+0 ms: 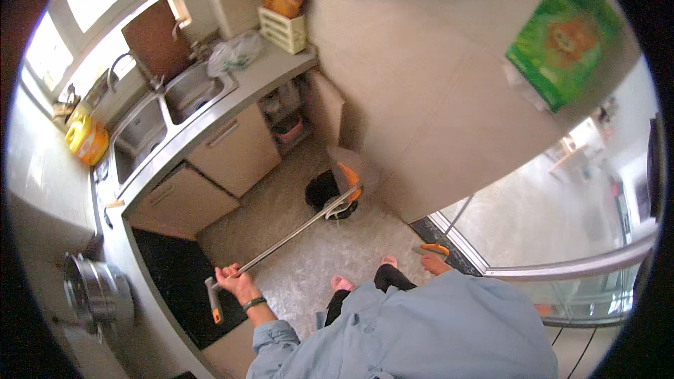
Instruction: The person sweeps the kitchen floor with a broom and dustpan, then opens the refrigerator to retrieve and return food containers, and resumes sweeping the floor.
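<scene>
My left hand (236,284) grips the upper part of a long-handled dustpan (295,232), close to its grey and orange T-shaped grip. The grey and orange pan end (350,179) is tilted up over a black bin (323,192) with a white liner edge showing. On the right, my right hand (436,264) is closed around a thin grey pole (459,216) just by its orange and grey grip. The pole's far end is hidden behind the wall edge.
A counter (247,84) with a double sink (184,95) runs along the left. One lower cabinet door (325,96) stands ajar beyond the bin. A beige wall (410,116) and a sliding door track (463,242) bound the right. A steel pot (100,292) is at the lower left.
</scene>
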Demonstrator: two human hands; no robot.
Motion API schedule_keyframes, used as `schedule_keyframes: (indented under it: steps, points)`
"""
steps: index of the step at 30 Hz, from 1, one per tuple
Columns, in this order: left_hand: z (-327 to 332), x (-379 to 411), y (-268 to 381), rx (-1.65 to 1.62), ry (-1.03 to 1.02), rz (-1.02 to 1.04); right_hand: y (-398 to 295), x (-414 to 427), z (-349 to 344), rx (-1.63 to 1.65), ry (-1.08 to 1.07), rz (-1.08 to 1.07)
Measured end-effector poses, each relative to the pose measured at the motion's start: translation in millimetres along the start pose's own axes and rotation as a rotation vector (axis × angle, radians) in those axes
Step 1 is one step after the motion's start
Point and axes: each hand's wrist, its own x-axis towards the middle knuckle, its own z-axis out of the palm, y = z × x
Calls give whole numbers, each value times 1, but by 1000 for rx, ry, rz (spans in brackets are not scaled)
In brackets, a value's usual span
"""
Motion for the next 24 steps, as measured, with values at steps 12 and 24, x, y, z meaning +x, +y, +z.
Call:
schedule_keyframes:
  steps: [12, 24]
  points:
    - [126, -154, 11, 32, -673, 63, 40, -49, 30, 1251, 225, 716]
    - [148, -357, -18, 240, -774, 75, 167, -46, -92, 2116, 995, 1241]
